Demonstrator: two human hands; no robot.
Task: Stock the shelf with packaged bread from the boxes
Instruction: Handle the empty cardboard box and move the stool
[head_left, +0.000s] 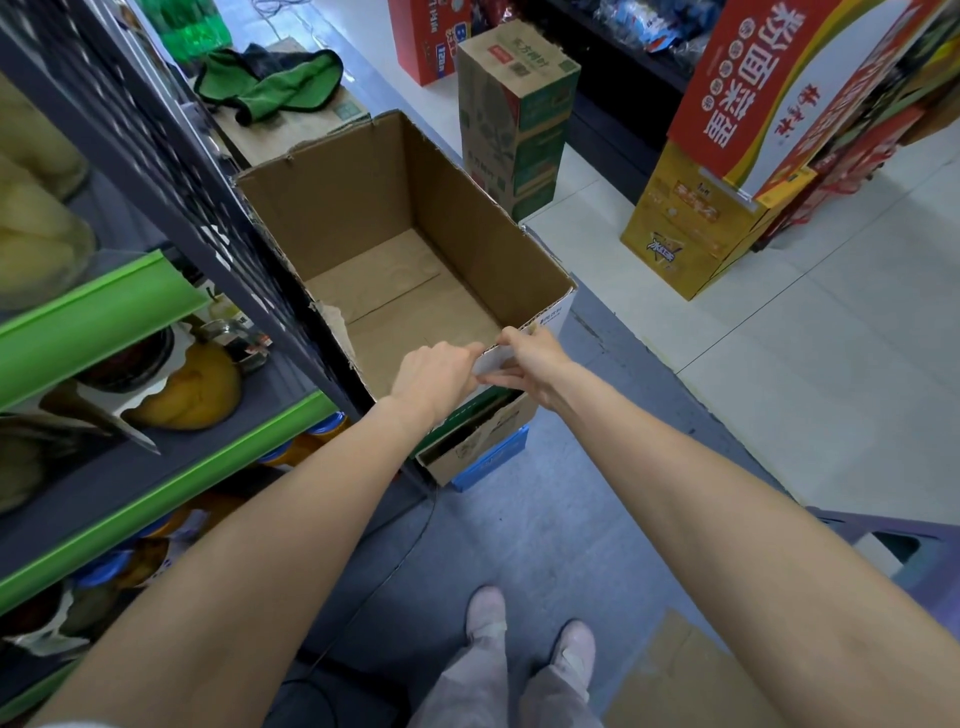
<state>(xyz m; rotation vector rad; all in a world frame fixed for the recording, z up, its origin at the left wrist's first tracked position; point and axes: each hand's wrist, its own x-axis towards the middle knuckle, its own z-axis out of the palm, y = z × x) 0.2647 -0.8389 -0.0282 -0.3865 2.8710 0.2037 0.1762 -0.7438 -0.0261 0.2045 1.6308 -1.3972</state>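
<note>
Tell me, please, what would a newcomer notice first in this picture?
The big open cardboard box in the middle, with no bread visible inside. The left hand and the right hand grip its near rim. A green cloth lies on another box behind it.

from my feed i see both forearms bare, no sleeves, watch or rings on the hands. lower down, light grey trousers (498, 686) and pale pinkish-grey soft shoes (485, 613), rounded at the toes with no laces visible.

Both hands' grip (480, 366) on open box (467, 249) rim.
</note>
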